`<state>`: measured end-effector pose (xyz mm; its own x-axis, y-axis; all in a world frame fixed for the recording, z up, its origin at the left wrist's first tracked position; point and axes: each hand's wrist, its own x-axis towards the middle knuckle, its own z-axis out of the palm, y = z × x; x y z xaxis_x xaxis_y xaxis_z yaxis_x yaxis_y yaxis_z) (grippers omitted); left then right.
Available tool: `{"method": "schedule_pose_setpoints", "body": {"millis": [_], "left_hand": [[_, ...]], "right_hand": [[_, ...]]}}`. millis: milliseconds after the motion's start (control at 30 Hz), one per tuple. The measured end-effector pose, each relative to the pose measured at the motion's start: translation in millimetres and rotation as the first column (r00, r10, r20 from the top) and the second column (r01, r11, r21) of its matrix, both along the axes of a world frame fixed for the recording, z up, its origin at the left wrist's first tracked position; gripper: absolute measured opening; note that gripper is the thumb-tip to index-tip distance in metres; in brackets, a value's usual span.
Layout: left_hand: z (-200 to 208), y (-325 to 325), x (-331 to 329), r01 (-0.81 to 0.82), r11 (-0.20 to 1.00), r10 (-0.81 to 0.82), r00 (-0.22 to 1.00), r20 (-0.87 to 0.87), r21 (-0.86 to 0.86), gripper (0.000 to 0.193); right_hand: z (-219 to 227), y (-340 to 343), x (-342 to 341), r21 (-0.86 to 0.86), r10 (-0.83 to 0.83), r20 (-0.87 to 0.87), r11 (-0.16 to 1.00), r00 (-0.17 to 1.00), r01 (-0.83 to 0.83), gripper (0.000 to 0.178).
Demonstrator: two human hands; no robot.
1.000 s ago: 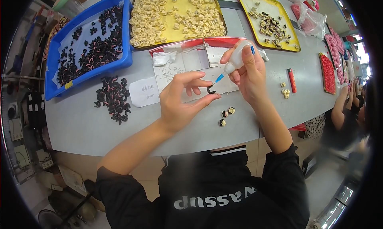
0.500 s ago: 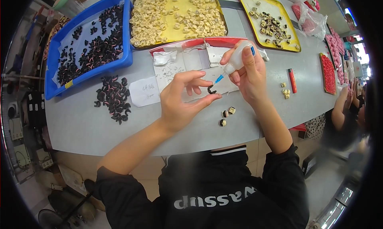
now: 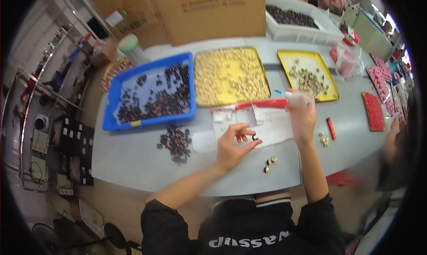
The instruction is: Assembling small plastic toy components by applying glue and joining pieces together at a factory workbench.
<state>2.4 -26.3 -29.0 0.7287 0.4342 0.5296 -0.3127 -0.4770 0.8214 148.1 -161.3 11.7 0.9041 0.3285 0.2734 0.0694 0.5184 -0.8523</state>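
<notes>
**Head view: a small dark part pinched for a drop from the applicator**

Head view looks down on a grey worktop (image 3: 133, 166) where the person's left hand (image 3: 233, 146) sits near the middle of the frame, thumb and forefinger closed in a pinch on a small black piece (image 3: 255, 138), the other fingers fanned loosely above it. The piece hangs just over a clear plastic bag (image 3: 262, 121) lying flat on the worktop. The right hand (image 3: 301, 117) is wrapped shut around a small white squeeze bottle (image 3: 294, 96) with a blue tip, raised above and to the right of the pinch, its tip pointing toward the upper left, away from the black piece and well apart from it.

Just below the hands, three little pale-and-dark pieces (image 3: 269, 162) lie together. Left of centre a loose heap of black parts (image 3: 175, 141) rests below a blue tray (image 3: 151, 95) of the same. A gold tray of pale parts (image 3: 231, 75) and a yellow tray (image 3: 308, 75) line the upper middle; a red tray (image 3: 373, 110) sits at right.

To do this step well, I judge the pinch should stay low over the bag and keep the piece's open face turned upward. The tip should meet it squarely, with a light squeeze, so nothing runs onto the fingertips. Motion blur hides the tip's finer detail.
</notes>
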Motion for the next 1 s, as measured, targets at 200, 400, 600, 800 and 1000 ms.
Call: {"method": "schedule_pose_setpoints", "body": {"millis": [200,400,600,800,1000], "left_hand": [[6.0,2.4,-2.6,-0.005,1.000,0.005,1.000,-0.001,-0.005,0.050],[9.7,9.4,3.4,-0.041,0.997,0.041,0.999,0.009,0.061,0.052],[3.0,5.1,6.2,0.042,0.998,-0.041,0.999,-0.015,0.047,0.052],[6.6,1.5,0.1,0.040,0.998,-0.039,0.998,-0.041,0.040,0.052],[6.1,3.0,0.0,0.046,0.996,-0.044,0.999,-0.028,0.079,0.051]], "right_hand": [[4.4,-18.5,-5.2,-0.268,-0.183,0.259,0.930,0.948,0.252,0.022],[-19.6,-45.0,-29.6,-0.558,-0.063,0.639,0.648,0.767,0.518,0.027],[-38.3,-55.6,-47.5,-0.658,0.100,0.651,0.569,0.752,0.494,0.024],[-28.5,-74.9,-50.2,-0.628,0.149,0.727,0.537,0.670,0.563,0.023],[-21.3,-136.1,-10.6,-0.651,0.133,0.752,-0.008,0.646,0.759,0.025]]}}
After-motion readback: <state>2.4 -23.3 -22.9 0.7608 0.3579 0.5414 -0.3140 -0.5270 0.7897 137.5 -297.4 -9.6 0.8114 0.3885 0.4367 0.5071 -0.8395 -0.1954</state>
